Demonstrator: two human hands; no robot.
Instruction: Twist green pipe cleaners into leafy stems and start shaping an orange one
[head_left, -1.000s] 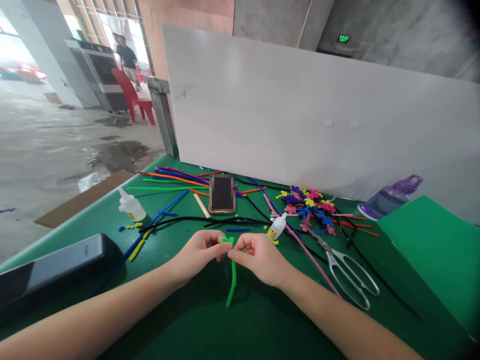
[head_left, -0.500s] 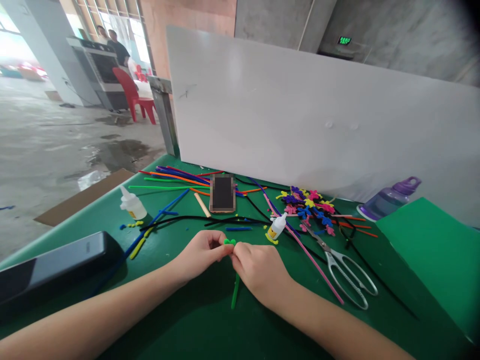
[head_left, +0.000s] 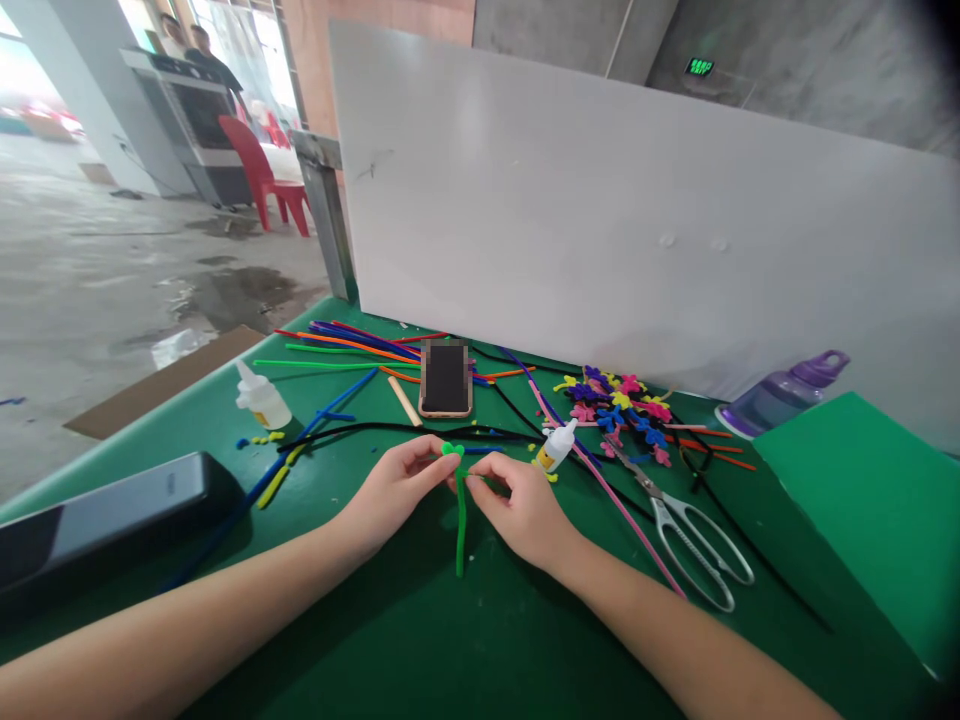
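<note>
At far left, a dark oblong device (head_left: 150, 515) carries faint lettering too small to read. Next, a white dropper bottle (head_left: 264, 400) shows a yellowish label, its print illegible. The left hand (head_left: 394, 490) pinches the looped top of a green fuzzy stem (head_left: 460, 530), which hangs between both hands above the table (head_left: 480, 650); the right hand (head_left: 529, 510) pinches its side end. Just beyond stands a tilted second dropper bottle (head_left: 557, 447), yellow-labelled, unreadable. Upper right, a sign (head_left: 699, 67) glows with blurred green characters.
</note>
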